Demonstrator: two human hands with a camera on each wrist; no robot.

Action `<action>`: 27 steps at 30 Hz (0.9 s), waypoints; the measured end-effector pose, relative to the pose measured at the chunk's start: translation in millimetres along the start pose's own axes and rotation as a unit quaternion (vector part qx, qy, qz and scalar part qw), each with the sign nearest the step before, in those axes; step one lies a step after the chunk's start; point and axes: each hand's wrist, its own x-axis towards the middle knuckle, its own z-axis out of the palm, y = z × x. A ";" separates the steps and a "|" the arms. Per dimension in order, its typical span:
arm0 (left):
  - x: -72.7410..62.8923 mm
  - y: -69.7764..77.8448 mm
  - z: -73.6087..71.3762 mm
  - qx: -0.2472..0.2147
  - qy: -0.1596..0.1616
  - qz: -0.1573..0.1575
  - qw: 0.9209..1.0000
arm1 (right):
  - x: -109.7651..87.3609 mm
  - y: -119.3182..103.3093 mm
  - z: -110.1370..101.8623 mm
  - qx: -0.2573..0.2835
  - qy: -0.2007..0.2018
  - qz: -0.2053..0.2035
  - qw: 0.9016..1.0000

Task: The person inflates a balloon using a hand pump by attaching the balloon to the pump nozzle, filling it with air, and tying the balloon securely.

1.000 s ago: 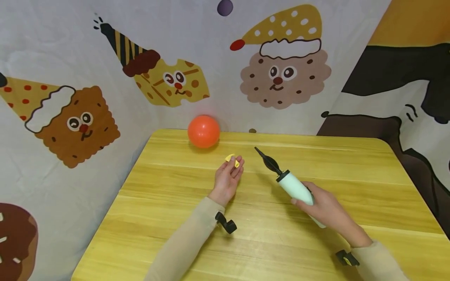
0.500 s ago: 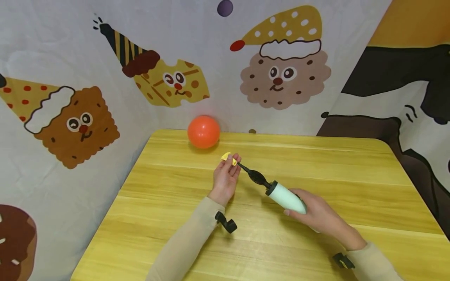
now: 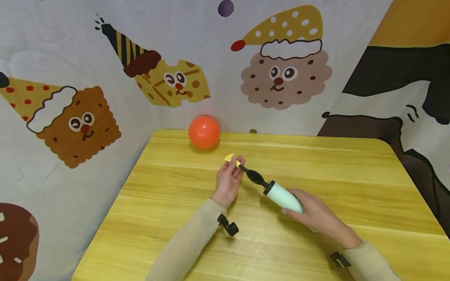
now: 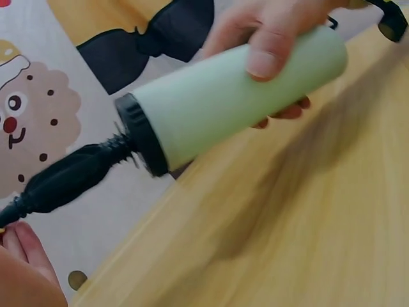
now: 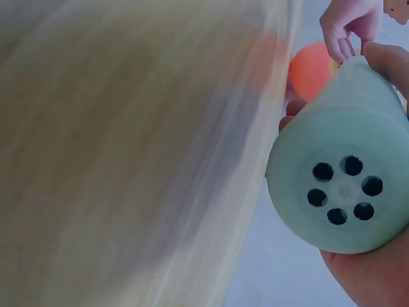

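Observation:
My left hand (image 3: pixel 228 179) pinches a limp yellow balloon (image 3: pixel 229 157) between thumb and fingers, over the middle of the table. My right hand (image 3: pixel 318 212) grips a pale green balloon pump (image 3: pixel 284 197) round its barrel. The pump's black nozzle (image 3: pixel 254 176) points up and left, and its tip meets the neck of the balloon at my left fingertips. Seen from the left wrist, the pump (image 4: pixel 236 96) is held above the tabletop. The right wrist view faces the holed end of the pump (image 5: pixel 344 190).
An inflated orange balloon (image 3: pixel 204 132) sits at the back left of the wooden table (image 3: pixel 351 175), close to the backdrop. A cloth with cartoon food figures (image 3: pixel 225 89) hangs behind and to the left.
The right hand has brought the pump left and slightly down, so the nozzle tip has come to the yellow balloon's neck. The left hand has stayed nearly in place, still holding the balloon.

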 end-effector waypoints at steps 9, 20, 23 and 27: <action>-2.0 -7.6 -3.6 0.028 -0.073 0.021 0.997 | 4.5 -5.6 0.5 0.010 -0.003 0.014 1.000; -6.2 -8.7 -2.8 0.028 -0.128 0.007 0.991 | 9.0 -12.9 3.3 0.029 0.003 0.014 0.999; -7.1 -9.0 -2.6 0.021 -0.131 0.003 0.991 | 9.7 -14.7 3.9 0.029 0.004 0.015 0.999; -7.3 -9.5 -2.6 0.017 -0.131 0.005 0.991 | 11.3 -18.1 4.7 0.033 0.001 0.014 0.999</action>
